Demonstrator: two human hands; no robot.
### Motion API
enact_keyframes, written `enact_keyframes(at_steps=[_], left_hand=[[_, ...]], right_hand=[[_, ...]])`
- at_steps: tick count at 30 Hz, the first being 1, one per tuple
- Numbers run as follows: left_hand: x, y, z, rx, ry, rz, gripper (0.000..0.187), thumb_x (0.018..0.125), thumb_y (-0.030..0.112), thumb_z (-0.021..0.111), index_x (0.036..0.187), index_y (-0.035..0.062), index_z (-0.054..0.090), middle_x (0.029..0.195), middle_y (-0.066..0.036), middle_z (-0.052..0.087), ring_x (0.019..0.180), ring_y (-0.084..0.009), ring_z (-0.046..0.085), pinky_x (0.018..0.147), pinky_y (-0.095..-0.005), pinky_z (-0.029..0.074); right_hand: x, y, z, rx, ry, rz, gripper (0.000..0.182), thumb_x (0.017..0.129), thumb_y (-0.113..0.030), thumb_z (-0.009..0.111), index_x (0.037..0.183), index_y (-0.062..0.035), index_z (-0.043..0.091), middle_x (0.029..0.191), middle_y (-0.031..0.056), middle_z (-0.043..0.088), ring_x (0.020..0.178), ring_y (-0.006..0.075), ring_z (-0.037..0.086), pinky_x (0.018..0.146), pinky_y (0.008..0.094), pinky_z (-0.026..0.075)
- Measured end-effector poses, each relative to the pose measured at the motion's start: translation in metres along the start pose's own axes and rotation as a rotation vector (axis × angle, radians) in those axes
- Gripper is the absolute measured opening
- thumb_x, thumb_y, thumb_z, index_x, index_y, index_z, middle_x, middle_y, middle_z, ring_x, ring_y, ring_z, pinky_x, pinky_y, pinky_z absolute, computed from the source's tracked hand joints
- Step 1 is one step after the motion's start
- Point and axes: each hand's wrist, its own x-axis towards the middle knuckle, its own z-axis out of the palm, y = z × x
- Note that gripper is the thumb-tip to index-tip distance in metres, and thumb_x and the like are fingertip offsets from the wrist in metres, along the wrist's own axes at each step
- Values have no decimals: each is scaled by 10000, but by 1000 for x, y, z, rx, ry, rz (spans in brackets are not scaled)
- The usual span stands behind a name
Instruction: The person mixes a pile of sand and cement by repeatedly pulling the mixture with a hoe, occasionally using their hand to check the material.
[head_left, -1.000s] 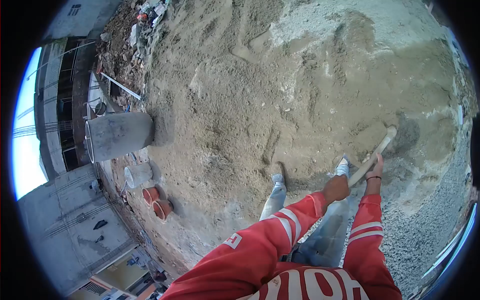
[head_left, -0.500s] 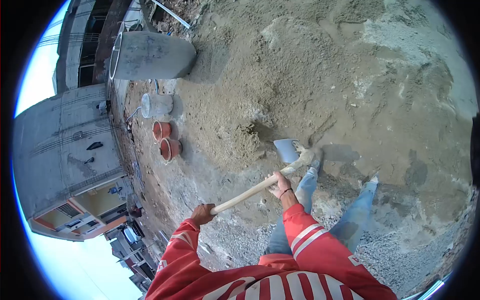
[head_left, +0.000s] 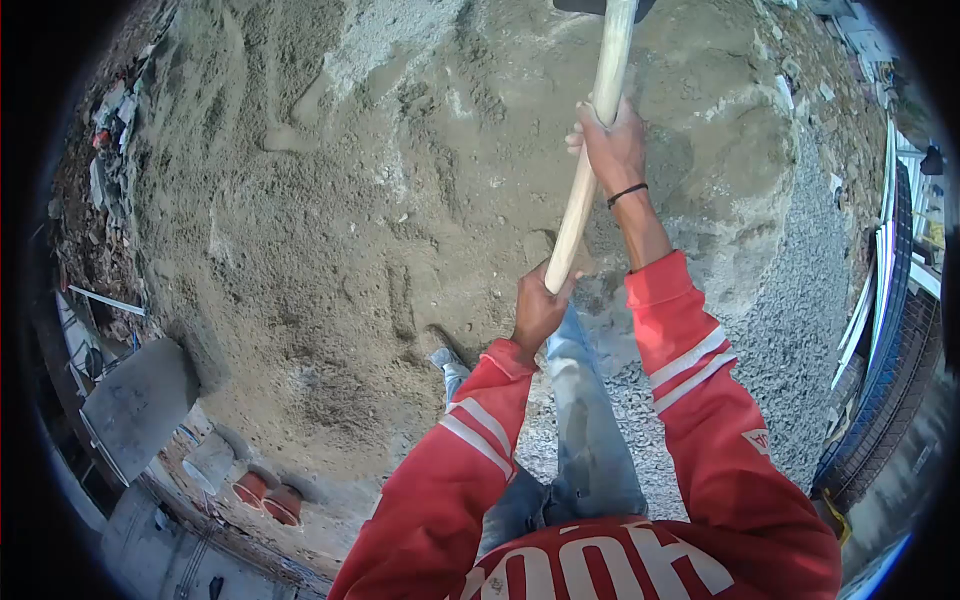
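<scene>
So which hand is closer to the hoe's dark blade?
Right. The right hand grips the wooden handle partway along, nearer the blade; the left hand holds the handle's other end, farther from the blade.

I register one long-handled tool [head_left: 612,60]: pale wooden shaft [head_left: 574,222] slanting over sand [head_left: 330,230], dark blade [head_left: 580,5] partly out of view.

Red sleeves [head_left: 455,450] with paired white stripes, pale-blue jeans [head_left: 590,430], reddish-orange buckets [head_left: 267,496], grey-brown sand [head_left: 330,220]
</scene>
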Motion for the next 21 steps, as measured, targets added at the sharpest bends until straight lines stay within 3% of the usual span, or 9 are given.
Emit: enact_keyframes(at_steps=[2, 3, 5, 6, 9, 11, 13, 17, 21], left_hand=[[73, 21, 62, 48, -63, 12, 204, 827, 149, 672, 771, -25, 581, 610, -43, 546, 575, -98, 470, 528, -303, 414], [86, 9, 96, 53, -87, -5, 204, 827, 149, 672, 771, -25, 581, 610, -43, 546, 575, -98, 470, 528, -303, 414], [100, -22, 163, -196, -100, 100, 122, 800, 67, 616, 847, -44, 602, 698, -167, 633, 606, -194, 591, 573, -360, 463], [87, -53, 190, -201, -125, -12, 129, 789, 61, 613, 844, -55, 602, 718, -179, 643, 621, -212, 608, 572, -372, 467], [-19, -140, 236, 58, -108, -296, 209, 778, 126, 652, 823, -73, 605, 723, -180, 653, 633, -231, 627, 552, -399, 467], [-81, -171, 247, -139, -327, -685, 404, 752, 314, 740, 840, -61, 615, 774, -151, 671, 692, -211, 646, 580, -366, 474], [-89, -153, 245, -90, -411, -935, 420, 765, 345, 728, 850, -51, 618, 779, -144, 670, 649, -187, 633, 528, -368, 463], [-76, -151, 276, -189, -409, -940, 367, 789, 321, 705, 803, -33, 607, 701, -76, 628, 545, -137, 572, 435, -329, 416], [-49, -68, 269, -386, -291, -1078, 280, 788, 228, 682, 767, -34, 588, 654, -80, 598, 514, -146, 559, 405, -325, 406]], right_hand=[[37, 37, -28, -4, 13, 110, 324, 813, -181, 614, 1018, 34, 486, 811, 195, 628, 702, 289, 669, 651, 415, 514], [47, 65, -45, -6, 29, 135, 324, 813, -181, 614, 1018, 34, 486, 811, 195, 628, 702, 289, 669, 651, 415, 514], [55, 134, -74, -523, 197, -131, 332, 816, -176, 606, 1025, 41, 467, 837, 256, 617, 782, 412, 633, 707, 463, 507], [45, 169, -85, -593, 202, -52, 341, 815, -173, 611, 1027, 45, 458, 859, 287, 611, 835, 472, 593, 748, 492, 494], [-27, 290, -122, -679, -29, 471, 398, 794, -193, 639, 1054, 47, 456, 939, 301, 606, 901, 458, 593, 803, 494, 487], [-95, 394, -146, -825, -177, 709, 459, 794, -243, 635, 1103, 49, 462, 988, 295, 608, 942, 427, 603, 825, 461, 503], [-109, 410, -153, -855, -262, 860, 476, 795, -262, 633, 1114, 49, 463, 1005, 290, 609, 948, 410, 611, 831, 448, 507], [-84, 391, -178, -890, -344, 848, 409, 792, -304, 634, 999, 40, 559, 956, 243, 646, 930, 367, 635, 814, 425, 521], [-56, 347, -188, -837, -472, 879, 396, 793, -318, 642, 912, 59, 614, 808, 191, 675, 794, 328, 673, 734, 399, 542]])
